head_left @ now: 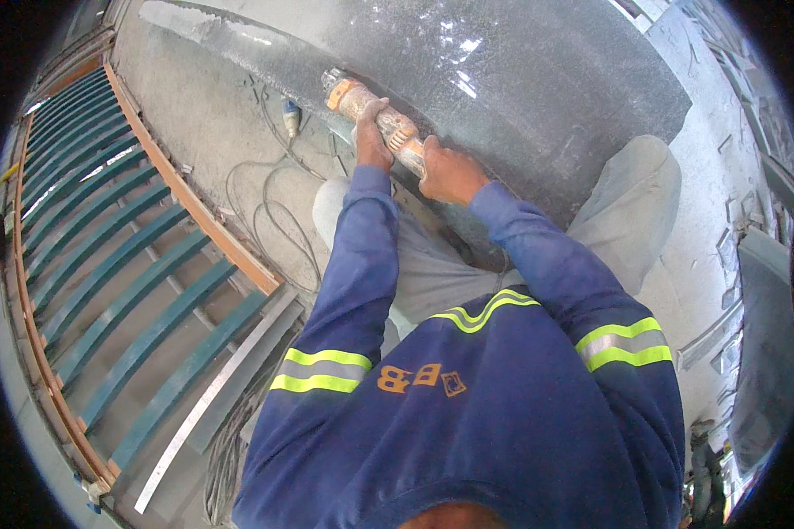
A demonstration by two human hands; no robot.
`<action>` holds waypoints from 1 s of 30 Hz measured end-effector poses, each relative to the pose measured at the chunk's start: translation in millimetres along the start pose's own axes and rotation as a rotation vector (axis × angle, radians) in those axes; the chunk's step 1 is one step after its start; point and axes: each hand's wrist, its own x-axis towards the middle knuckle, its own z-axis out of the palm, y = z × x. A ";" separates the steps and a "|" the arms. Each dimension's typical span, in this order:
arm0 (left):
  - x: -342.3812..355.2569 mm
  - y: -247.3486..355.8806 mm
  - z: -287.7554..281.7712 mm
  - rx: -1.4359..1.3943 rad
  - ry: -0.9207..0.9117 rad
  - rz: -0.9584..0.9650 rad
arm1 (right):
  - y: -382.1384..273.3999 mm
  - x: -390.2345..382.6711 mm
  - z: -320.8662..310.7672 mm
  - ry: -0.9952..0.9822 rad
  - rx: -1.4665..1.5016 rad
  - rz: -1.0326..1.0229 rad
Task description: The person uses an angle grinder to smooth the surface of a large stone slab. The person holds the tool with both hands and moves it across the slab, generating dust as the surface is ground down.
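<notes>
A dust-caked orange angle grinder lies slantwise across my grip, its metal head pointing to the far left. My left hand is closed around the middle of its body. Behind it, my right hand is wrapped around the rear end. The head is over the near edge of a large dark slab, which looks like stone with shiny patches on its top. A pale, dusty strip runs along the slab's left edge. Whether the grinder's disc touches the slab, I cannot tell.
At left stands a rack of green slats in an orange-brown frame. A cable loops over the dusty floor to a blue-and-white plug connector. My knees are bent beside the slab. Broken pieces and a grey sheet lie at right.
</notes>
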 end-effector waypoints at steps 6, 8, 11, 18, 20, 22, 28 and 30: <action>0.8 -6.0 -7.3 -0.002 0.026 0.003 | -3.7 -10.8 -3.5 0.010 -0.016 -0.017; 1.9 -6.6 -6.5 0.001 0.023 -0.003 | 0.3 -8.8 -1.1 0.019 -0.004 -0.018; -3.1 -6.8 -0.4 0.003 -0.002 0.015 | 3.2 -6.4 -0.3 0.003 -0.010 -0.003; 19.8 -4.8 -17.4 0.040 -0.024 0.038 | -3.8 4.1 2.5 0.012 0.012 0.043; 21.1 -5.0 -16.5 0.032 -0.030 0.021 | -1.3 4.2 7.1 0.058 -0.010 0.048; 17.1 -6.0 -16.1 0.020 -0.019 -0.019 | -1.5 1.9 8.0 0.073 -0.022 0.041; -2.1 -7.5 -5.9 0.039 -0.009 0.010 | -3.3 -15.2 2.1 0.066 -0.005 0.049; -3.0 -9.2 -8.3 0.041 -0.017 -0.004 | -6.2 -21.8 -2.5 0.052 -0.011 0.042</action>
